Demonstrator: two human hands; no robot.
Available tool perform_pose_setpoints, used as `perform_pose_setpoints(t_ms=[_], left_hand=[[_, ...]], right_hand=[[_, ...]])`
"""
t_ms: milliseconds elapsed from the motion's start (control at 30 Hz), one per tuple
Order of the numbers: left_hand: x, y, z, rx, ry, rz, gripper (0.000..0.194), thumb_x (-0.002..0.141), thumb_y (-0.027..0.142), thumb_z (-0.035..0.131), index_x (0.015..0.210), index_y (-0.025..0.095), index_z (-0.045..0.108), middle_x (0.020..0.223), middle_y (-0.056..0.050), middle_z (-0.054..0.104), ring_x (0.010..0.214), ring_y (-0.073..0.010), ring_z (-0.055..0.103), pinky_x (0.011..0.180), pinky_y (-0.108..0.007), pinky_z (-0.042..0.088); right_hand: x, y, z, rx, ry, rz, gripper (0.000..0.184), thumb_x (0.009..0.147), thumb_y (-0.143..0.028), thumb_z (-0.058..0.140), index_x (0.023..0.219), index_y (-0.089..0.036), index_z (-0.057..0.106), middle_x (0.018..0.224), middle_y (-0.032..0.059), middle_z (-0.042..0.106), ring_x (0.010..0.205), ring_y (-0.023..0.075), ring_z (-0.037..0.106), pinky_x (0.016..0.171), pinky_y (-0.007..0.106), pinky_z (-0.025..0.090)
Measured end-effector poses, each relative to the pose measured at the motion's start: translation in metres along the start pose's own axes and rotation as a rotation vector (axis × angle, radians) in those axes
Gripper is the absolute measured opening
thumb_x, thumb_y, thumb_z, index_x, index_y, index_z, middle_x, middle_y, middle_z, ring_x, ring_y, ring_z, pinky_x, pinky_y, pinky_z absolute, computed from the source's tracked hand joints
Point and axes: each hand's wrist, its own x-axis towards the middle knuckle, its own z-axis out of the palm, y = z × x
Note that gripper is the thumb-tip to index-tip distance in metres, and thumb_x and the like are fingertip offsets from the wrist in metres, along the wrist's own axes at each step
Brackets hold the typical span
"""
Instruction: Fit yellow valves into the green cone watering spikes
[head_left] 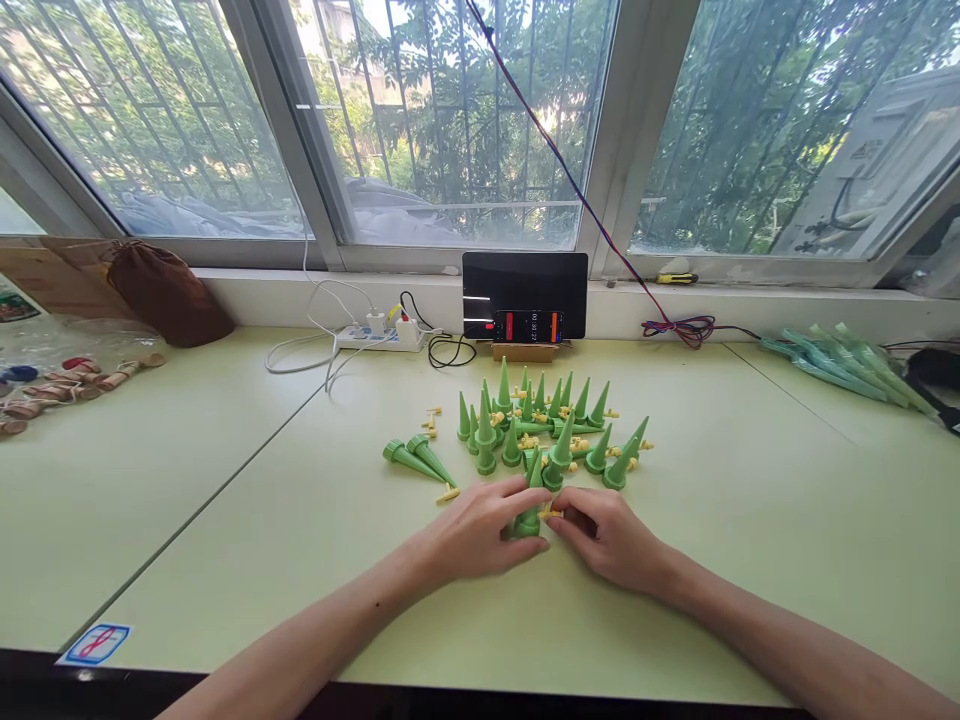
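My left hand [484, 525] is closed around a green plastic cone-shaped spike [529, 520], which stands point up near the table's front. Close beside it, my right hand [607, 530] pinches a small yellow valve piece [550, 512] at the spike's side. Whether the valve touches the spike or sits in it, I cannot tell. Just beyond my hands is a cluster of similar green spikes [560, 450], most upright and some lying down, with yellow valves [529, 441] among them. Two green spikes [420, 458] lie to the left, near a loose yellow valve [448, 494].
A dark tablet [525, 280] with a phone [529, 327] before it stands at the back by the window. A white power strip [380, 338] with cables lies left of it. Wooden pieces [75, 385] and a brown pouch [171, 293] sit far left; plastic packets [847, 365] lie right.
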Motion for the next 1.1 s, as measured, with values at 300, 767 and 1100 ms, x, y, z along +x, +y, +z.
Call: perform_pose_setpoints(t_ms=[300,767,1100], left_hand=[[0.0012,0.0034,-0.0042,0.004,-0.034,-0.015,0.041,0.087,0.035,0.072,0.126,0.025,0.065,0.083,0.001,0.061,0.059,-0.0114,0.054,0.057,-0.024,0.04],[0.0001,0.0016,-0.0046,0.014,-0.047,0.004,0.033,0.096,0.035,0.063,0.127,0.024,0.065,0.083,0.0,0.06,0.062,-0.0128,0.054,0.056,-0.025,0.037],[-0.0007,-0.0012,-0.001,0.022,-0.062,-0.026,0.031,0.101,0.037,0.055,0.13,0.029,0.063,0.089,-0.001,0.062,0.072,-0.0164,0.06,0.06,-0.026,0.037]], right_hand=[[-0.0004,0.0007,-0.0002,0.005,-0.012,0.011,0.022,0.098,-0.023,0.055,0.076,-0.021,0.055,0.064,-0.0016,0.055,0.057,0.0143,0.048,0.055,0.026,0.038],[-0.0006,0.0026,0.0012,0.026,-0.037,0.036,0.02,0.097,-0.023,0.054,0.077,-0.02,0.054,0.065,-0.0021,0.052,0.057,0.0141,0.045,0.055,0.026,0.035],[-0.0002,0.004,0.0014,0.02,-0.042,0.03,0.018,0.096,-0.022,0.054,0.078,-0.02,0.053,0.064,-0.003,0.049,0.058,0.0143,0.044,0.056,0.026,0.034]])
